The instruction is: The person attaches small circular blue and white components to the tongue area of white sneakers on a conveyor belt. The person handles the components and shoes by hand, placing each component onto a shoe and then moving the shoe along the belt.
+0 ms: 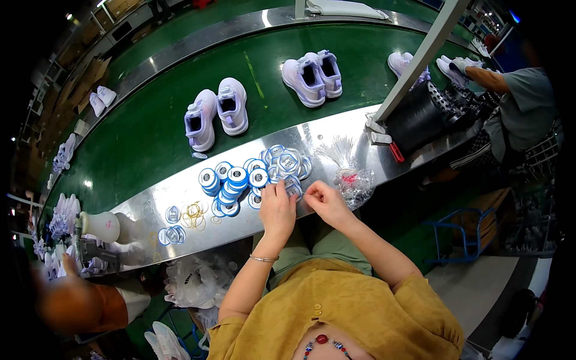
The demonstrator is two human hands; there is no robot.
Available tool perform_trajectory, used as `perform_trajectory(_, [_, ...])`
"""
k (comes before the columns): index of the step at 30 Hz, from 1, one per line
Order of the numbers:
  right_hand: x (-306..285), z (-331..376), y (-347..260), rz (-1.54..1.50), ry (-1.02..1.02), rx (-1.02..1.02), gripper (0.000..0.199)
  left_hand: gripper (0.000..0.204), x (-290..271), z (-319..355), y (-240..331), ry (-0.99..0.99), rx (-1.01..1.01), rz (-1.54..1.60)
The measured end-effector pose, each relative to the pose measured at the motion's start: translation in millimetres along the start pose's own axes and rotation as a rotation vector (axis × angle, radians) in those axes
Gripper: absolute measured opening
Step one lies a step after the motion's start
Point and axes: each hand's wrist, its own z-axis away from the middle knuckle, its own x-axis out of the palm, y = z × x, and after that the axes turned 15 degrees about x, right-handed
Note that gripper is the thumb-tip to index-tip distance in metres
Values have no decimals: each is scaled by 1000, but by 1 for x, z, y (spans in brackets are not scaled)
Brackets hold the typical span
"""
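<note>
My left hand (278, 210) is at the metal ledge, closed on a round blue-edged tag (293, 186) at the near side of a heap. Just right of it my right hand (325, 203) is pinched; whatever lies between its fingertips is too small to make out, perhaps a thin string. Beyond the hands is a heap of clear-wrapped round tags (285, 162). Stacks of round white tags with blue rims (237, 177) stand to its left. A bundle of clear plastic strings (351, 174) spreads out beside my right hand.
Yellow rubber bands (194, 215) and a few tags (172, 234) lie left on the ledge (141, 207). Pairs of pale lilac sneakers (216, 114) stand on the green belt (150, 132). A white post (420, 57) rises at right, near a red-handled tool (396, 151). Co-workers flank me.
</note>
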Motion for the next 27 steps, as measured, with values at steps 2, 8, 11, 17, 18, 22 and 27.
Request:
perform_trajectory(2, [-4,0,2,-1,14,0,14,39,3,0,-2,21,-5,22])
perform_trajectory(8, [-11,-1,5,11,39,24,14,16,3,4,-21,49,-167,476])
perform_trajectory(11, [-7,-5,-3,-23,19,70,14,14,-5,3,-18,64,-407,894])
perform_trajectory(17, [7,-15,-10,-213,-134,88,15,9,-20,1,-1,88,-583,1144])
perform_trajectory(18, [5,-14,-12,-216,-153,82,15,9,-21,1,0,96,-581,1164])
perform_trajectory(22, [1,-12,-15,-137,-153,35,14,8,-24,1,4,124,-561,1214])
perform_trajectory(27, [-3,-13,-24,-91,-144,-30,15,9,-26,3,3,92,-545,1199])
